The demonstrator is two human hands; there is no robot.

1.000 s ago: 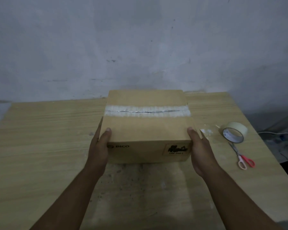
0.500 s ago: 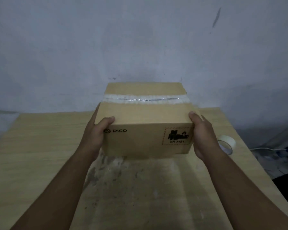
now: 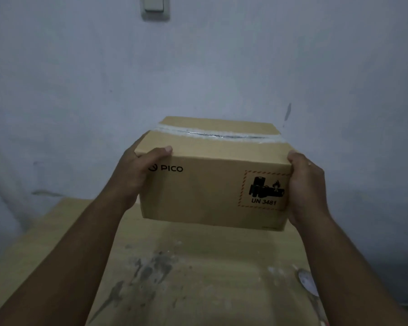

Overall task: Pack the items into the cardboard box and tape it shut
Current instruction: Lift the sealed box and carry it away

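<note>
Fingers (image 3: 158, 152) of left hand (image 3: 137, 175) and right hand (image 3: 304, 184) are pressed flat against the taped cardboard box (image 3: 212, 184), held above the table (image 3: 198, 278); slippage is risked if pressure eases.

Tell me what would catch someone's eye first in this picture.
The cardboard box, held up in mid-frame above the wooden table, stands out first, gripped by the left hand and right hand at its ends. A strip of clear tape runs across its top, and a battery warning label marks its front right.
</note>
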